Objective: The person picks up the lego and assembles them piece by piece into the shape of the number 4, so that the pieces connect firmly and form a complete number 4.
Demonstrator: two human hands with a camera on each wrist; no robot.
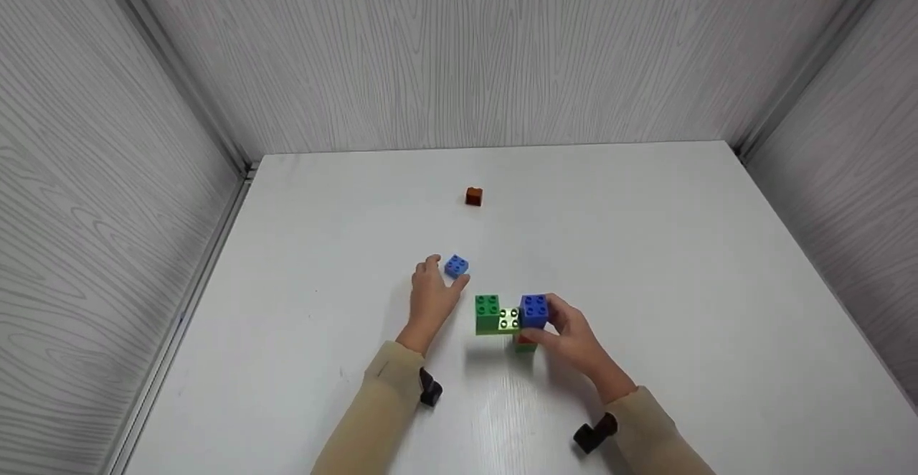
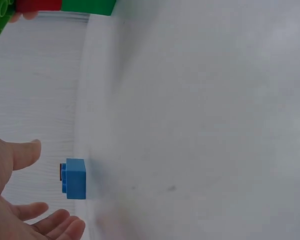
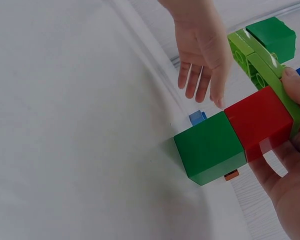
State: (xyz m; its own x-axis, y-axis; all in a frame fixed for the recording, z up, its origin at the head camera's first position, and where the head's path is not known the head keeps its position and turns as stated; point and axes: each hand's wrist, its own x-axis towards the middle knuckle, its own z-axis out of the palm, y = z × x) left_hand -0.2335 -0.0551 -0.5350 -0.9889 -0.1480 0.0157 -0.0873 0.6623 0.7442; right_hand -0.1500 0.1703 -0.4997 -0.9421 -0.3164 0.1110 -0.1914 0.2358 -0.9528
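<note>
A light blue building brick lies studs up on the white table. My left hand reaches beside it with thumb and fingers spread to either side. In the left wrist view a gap shows between those fingers and the brick. With thumb and fingers my right hand grips a stack of joined bricks. A lime green piece spans its top, with a green brick at the left end and a dark blue brick at the right. Below it are a red brick and a green brick.
A small orange-brown brick sits farther back on the white table. Grey wood-grain panels wall the table at the back and both sides. A small black device is worn on each wrist.
</note>
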